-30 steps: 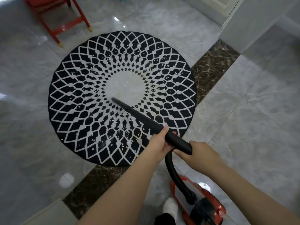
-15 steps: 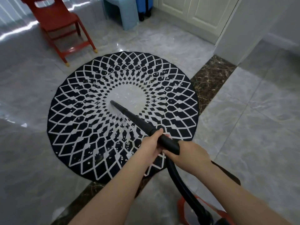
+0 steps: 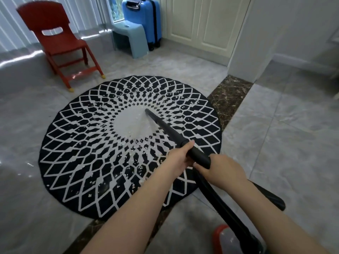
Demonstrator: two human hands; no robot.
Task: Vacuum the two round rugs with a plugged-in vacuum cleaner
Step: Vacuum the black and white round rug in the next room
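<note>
Head view, looking down: grey marble floor (image 3: 293, 143) across the whole room, with a dark marble strip (image 3: 229, 96) beside the round rug (image 3: 77, 162), black with a white lattice and a pale centre, flat on the tiles and sprinkled with white crumbs (image 3: 126, 160). Behind it a red chair (image 3: 58, 41), a blue suitcase (image 3: 143, 19) and a light blue stool (image 3: 130, 37); only one rug in sight, the second nowhere in frame. Down at the lower right, a corner of the red vacuum body (image 3: 220, 233), joined by the black hose (image 3: 225, 204) to the black wand (image 3: 168, 131), nozzle tip at the right edge of the pale centre, seemingly on or just above the pile. Likely trouble from here: a thin rug sucked up or skidding on glossy tile under a narrow nozzle; crumbs near the rim missed by such a small tip; hose snagging or dragging the body into the feet. Left hand (image 3: 181, 158) wrapped closed around the wand's thicker section, fingers (image 3: 189, 143) curled over the top. Right hand (image 3: 225, 169) just behind it, closed on the wand's rear end where the hose begins, fingertips hidden underneath.
</note>
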